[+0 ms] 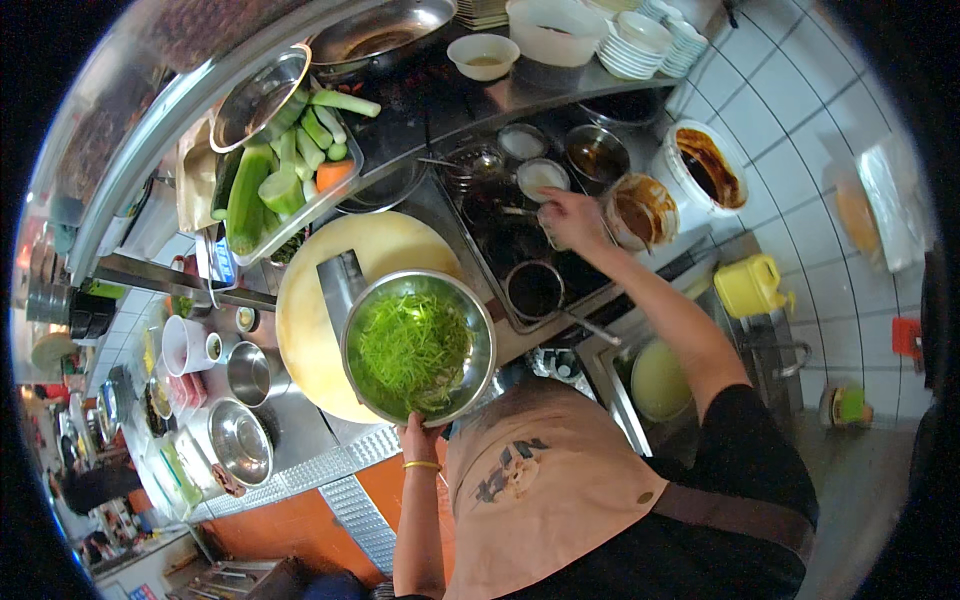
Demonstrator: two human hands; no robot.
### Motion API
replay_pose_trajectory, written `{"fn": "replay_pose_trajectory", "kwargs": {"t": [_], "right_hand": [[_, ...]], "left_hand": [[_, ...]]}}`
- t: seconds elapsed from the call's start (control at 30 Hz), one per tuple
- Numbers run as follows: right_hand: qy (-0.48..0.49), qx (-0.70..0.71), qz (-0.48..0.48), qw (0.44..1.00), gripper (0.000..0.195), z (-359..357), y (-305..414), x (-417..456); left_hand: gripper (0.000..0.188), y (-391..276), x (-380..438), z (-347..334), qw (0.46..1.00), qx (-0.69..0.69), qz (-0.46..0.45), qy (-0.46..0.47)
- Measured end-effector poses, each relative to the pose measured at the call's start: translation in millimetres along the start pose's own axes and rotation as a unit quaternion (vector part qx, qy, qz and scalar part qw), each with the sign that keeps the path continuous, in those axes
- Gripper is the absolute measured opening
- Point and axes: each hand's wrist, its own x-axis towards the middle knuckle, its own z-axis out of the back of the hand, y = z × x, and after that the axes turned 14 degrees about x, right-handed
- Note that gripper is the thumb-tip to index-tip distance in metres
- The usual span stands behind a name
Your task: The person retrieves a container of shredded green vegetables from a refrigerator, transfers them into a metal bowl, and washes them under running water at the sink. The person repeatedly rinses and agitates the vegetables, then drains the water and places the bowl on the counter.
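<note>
My left hand (420, 435) grips the near rim of a stainless steel bowl (484, 360). Finely shredded green vegetable (412, 345) lies in it. The bowl is over a round yellowish chopping board (315, 360) and partly covers the wide blade of a cleaver (337, 281). My right hand (574, 217) is stretched over the seasoning containers, fingertips at the edge of a small bowl of white seasoning (541, 178). Whether those fingers hold anything cannot be made out. A second white-filled bowl (523, 141) and a bowl of dark liquid (534, 290) stand nearby.
A tub smeared with brown sauce (641, 214) and a white bucket of dark sauce (701, 169) stand right of my right hand. A clear tray (300, 221) of cut vegetables overhangs the board. A ladle handle (596, 328) juts out. Metal bowls (240, 442) sit left.
</note>
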Motion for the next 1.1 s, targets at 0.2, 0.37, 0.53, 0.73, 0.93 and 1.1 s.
{"fn": "replay_pose_trajectory", "kwargs": {"t": [0.2,0.37,0.53,0.73,0.93,1.1], "right_hand": [[0.093,0.041,-0.076,0.992,0.04,-150,59,150],[0.062,0.047,-0.083,0.994,0.033,-186,66,160],[-0.06,0.021,0.075,0.995,0.035,-117,36,129],[-0.026,0.088,0.091,0.992,0.023,-52,1,126],[0.026,0.135,0.108,0.985,0.023,-62,1,119],[0.039,0.145,-0.038,0.988,0.024,-63,3,121]], "left_hand": [[0.028,-20,-28,-16,0.999,-0.014,0.015,-0.044],[0.027,-38,-49,-25,0.997,-0.017,0.014,-0.078],[0.032,-54,-40,-36,0.998,-0.026,-0.001,-0.049],[0.031,-86,-8,-57,1.0,-0.003,-0.012,0.013],[0.029,-114,11,-75,0.998,0.028,-0.009,0.063],[0.03,-126,20,-82,0.995,0.065,0.011,0.073]]}}
